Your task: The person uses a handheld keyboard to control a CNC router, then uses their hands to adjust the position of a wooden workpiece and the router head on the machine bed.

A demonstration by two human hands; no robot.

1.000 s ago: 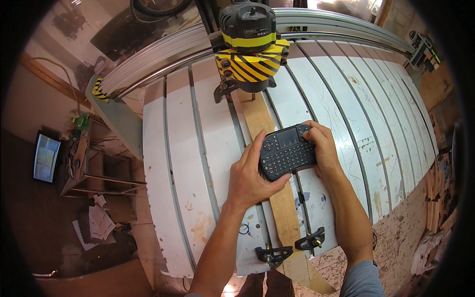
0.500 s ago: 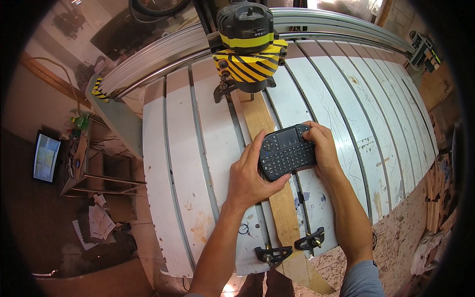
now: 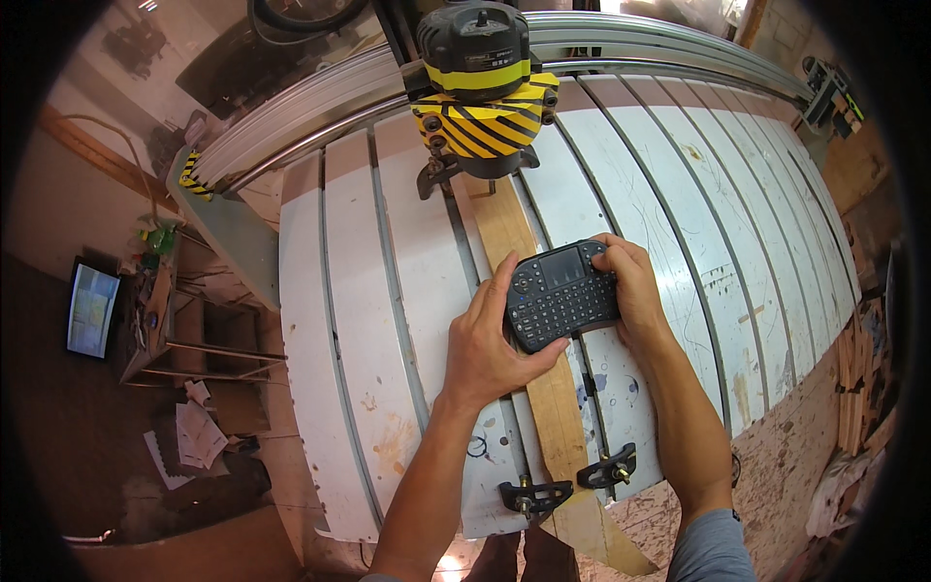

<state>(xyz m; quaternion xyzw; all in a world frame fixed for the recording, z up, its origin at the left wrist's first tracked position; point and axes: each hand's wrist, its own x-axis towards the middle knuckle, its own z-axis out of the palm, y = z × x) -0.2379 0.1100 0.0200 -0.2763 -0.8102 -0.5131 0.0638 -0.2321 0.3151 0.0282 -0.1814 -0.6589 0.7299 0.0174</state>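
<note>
Both hands hold a black mini wireless keyboard (image 3: pixel 564 307) with a small touchpad, tilted slightly, above the slotted white machine bed (image 3: pixel 427 262). My left hand (image 3: pixel 490 344) grips its left end, the thumb along the lower edge and the fingers at the far left side. At the right end, my right hand (image 3: pixel 630 286) wraps round it with the thumb on the upper right buttons. Below the keyboard runs a long wooden board (image 3: pixel 555 417). Beyond it stands the router spindle (image 3: pixel 480 87) of a CNC machine, with yellow and black stripes.
Two black clamps, a left one (image 3: pixel 535 498) and a right one (image 3: pixel 609 468), flank the board's near end. A metal gantry rail (image 3: pixel 640 48) crosses the back. To the left are a lit monitor (image 3: pixel 92 308) and scattered papers (image 3: pixel 200 436). Wood offcuts (image 3: pixel 853 388) stand at right.
The spindle has shifted very slightly left and up in view. My hands and the keyboard keep nearly the same place, and my right thumb stays on the upper right buttons.
</note>
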